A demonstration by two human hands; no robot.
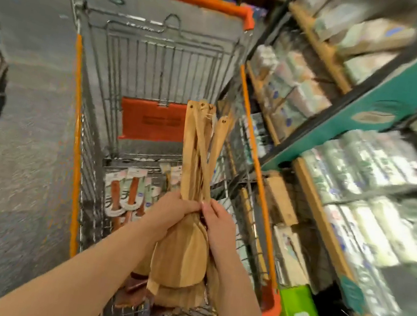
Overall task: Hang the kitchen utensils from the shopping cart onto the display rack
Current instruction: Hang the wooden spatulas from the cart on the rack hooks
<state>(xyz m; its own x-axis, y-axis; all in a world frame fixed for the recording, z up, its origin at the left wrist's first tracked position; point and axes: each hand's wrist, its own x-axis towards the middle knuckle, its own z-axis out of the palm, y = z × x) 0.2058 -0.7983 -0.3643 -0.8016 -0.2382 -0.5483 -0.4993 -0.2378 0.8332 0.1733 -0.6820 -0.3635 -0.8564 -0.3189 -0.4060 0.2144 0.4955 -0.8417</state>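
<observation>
Holding a bundle of pale wooden flat-bladed spatulas point(180, 252) above the orange-trimmed wire shopping cart point(78, 122), near frame centre. My left hand point(173, 214) wraps the necks from 9 o'clock; my right hand point(218, 224) grips the same necks from 3 o'clock. Blades hang toward 6 o'clock, and the holed handle ends fan toward 12.

Judgement: the wood is stiff, light, smooth and not fragile. Loose pieces may scissor and slip past each other. Grip the bundle at the necks, and single ones near the hanging hole.

Carded brown-handled utensils point(127, 194) lie in the cart at 9 o'clock of the hands. Blurred stocked shelves point(314, 192) run along 3 o'clock; I cannot make out hooks.
</observation>
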